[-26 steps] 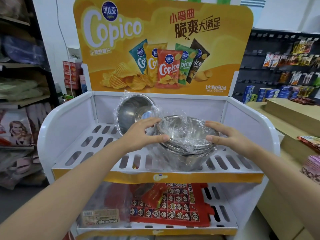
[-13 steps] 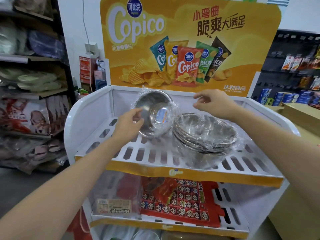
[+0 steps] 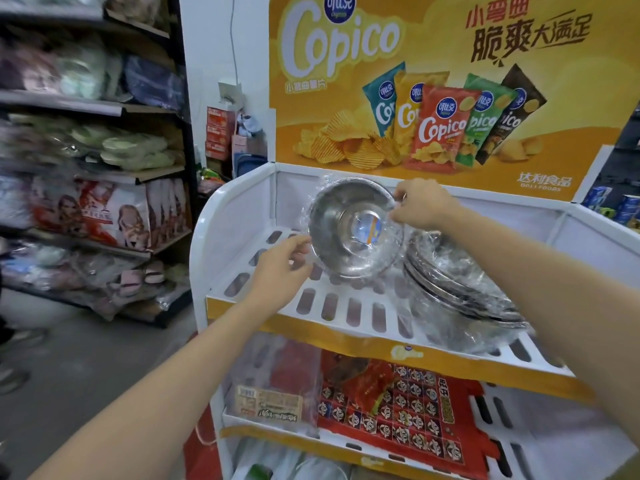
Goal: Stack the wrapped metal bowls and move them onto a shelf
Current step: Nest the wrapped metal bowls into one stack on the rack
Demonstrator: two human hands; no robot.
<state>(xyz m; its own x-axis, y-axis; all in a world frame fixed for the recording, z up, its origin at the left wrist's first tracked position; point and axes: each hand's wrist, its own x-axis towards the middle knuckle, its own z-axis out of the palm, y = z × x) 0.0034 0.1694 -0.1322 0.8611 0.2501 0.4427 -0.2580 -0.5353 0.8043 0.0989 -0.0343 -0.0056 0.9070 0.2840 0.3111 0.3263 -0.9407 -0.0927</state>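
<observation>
Change since the earlier frames: the right hand [image 3: 424, 204], which half a second ago hovered above the stack, has come down onto the right rim of the single wrapped bowl [image 3: 355, 226]. The left hand [image 3: 282, 271], a second ago on the stack's rim, is now at the single bowl's lower left edge. The view has also shifted rightward and closer to the display rack.

Location of items: the single wrapped bowl stands tilted on its edge on the top shelf [image 3: 346, 308] of the white rack, its open side facing the camera, a blue-and-white label visible in its base through the film. The stack of wrapped bowls [image 3: 457, 285] lies on the same shelf just to its right, tilted, touching or nearly touching the single bowl; which cannot be told.

Hands: the left arm reaches in from the lower left, palm turned toward the bowl, fingers [image 3: 299, 245] curled against the film at its rim. The right arm comes in from the lower right; its thumb and forefinger pinch the rim and film at the upper right edge.

Below, the lower shelf [image 3: 519, 427] carries red snack packaging [image 3: 398, 407].
</observation>
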